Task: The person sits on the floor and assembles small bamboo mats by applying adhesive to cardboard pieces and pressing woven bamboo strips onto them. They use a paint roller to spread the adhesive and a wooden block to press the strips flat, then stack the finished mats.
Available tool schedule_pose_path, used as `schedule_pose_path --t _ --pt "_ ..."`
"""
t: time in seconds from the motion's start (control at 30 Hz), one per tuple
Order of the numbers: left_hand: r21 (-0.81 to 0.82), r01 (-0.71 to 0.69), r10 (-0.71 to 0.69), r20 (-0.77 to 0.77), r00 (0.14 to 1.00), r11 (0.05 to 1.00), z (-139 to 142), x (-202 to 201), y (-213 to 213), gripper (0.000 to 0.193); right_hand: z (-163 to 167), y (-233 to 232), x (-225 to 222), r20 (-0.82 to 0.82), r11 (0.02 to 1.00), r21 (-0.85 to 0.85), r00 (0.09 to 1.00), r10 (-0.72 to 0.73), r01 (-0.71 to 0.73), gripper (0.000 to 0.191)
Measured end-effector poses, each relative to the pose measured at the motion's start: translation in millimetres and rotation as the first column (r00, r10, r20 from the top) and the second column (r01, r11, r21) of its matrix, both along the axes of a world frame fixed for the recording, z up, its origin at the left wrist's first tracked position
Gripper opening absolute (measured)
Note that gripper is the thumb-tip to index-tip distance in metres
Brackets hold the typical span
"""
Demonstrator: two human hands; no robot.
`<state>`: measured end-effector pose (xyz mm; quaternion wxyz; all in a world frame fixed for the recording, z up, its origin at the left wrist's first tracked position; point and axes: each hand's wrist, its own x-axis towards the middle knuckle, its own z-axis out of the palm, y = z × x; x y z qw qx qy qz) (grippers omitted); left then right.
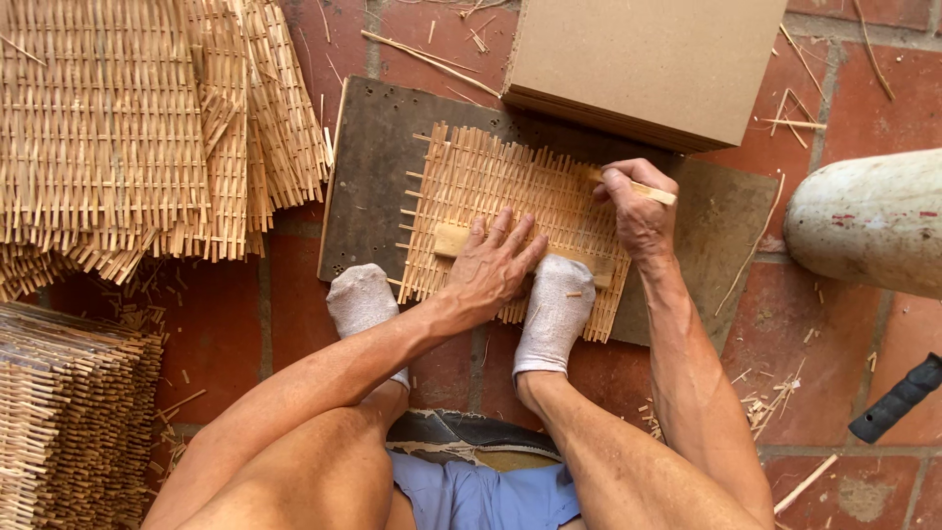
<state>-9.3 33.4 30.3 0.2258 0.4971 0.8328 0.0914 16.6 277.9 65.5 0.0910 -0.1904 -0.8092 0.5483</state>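
No real containers anywhere in this shot, just stacks. The woven bamboo mat [510,221] lay on a dark flat board [378,167], which sat straight on the red brick floor [844,334]. A pale wooden block [453,238] lay across the mat, and the left hand [491,265] was spread flat over it, fingers [505,231] released and pressing down, not gripping anything. The right hand [638,211] was at the mat's far right corner, fingers clenched around a short wooden stick [650,190] whose end poked out past the knuckles.

Both feet were in on it too: the right sock [554,309] sat on the near edge of the mat just beside the left hand, and the left sock [361,299] rested on the board's near edge by the mat's left side.

Around it: a brown cardboard box [648,64] overlapped the board's far edge, just beyond the mat. A big pile of finished mats [137,128] was spread out to the left, and another neat stack [69,412] sat nearer on the left. On the right there was a pale rounded object [868,221] and a black handle [898,397], both well apart from the mat. Bamboo splinters [770,397] littered the bricks.
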Motion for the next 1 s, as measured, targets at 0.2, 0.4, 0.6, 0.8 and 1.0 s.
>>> schedule_pose_path --t 0.2,0.4,0.6,0.8,1.0 --pt "0.038 -0.006 0.007 -0.022 1.0 0.999 4.9 3.3 -2.7 0.075 -2.4 -38.1 -19.0 -0.079 0.997 -0.062 0.996 0.05 -0.055 0.016" --pt "0.105 -0.046 0.07 -0.236 0.969 0.993 -0.3 3.2 -9.6 0.072 -8.2 -69.0 -51.6 -0.025 0.992 0.015 0.991 0.128 -0.128 0.019" --pt "0.123 -0.145 0.158 -0.099 0.983 0.982 1.0 6.8 -24.9 0.092 -14.1 -75.7 -52.2 -0.041 0.993 -0.063 0.994 0.101 -0.103 0.021" --pt "0.185 -0.129 0.155 -0.135 0.979 0.974 -4.2 2.9 -22.9 0.088 -8.8 -68.9 -56.7 0.017 0.985 -0.065 0.987 0.162 -0.16 0.019" --pt "0.124 -0.102 0.121 -0.158 0.98 0.987 -12.4 5.9 -24.0 0.079 -11.7 -94.0 -67.0 -0.11 0.984 -0.053 0.98 0.163 -0.17 0.017"
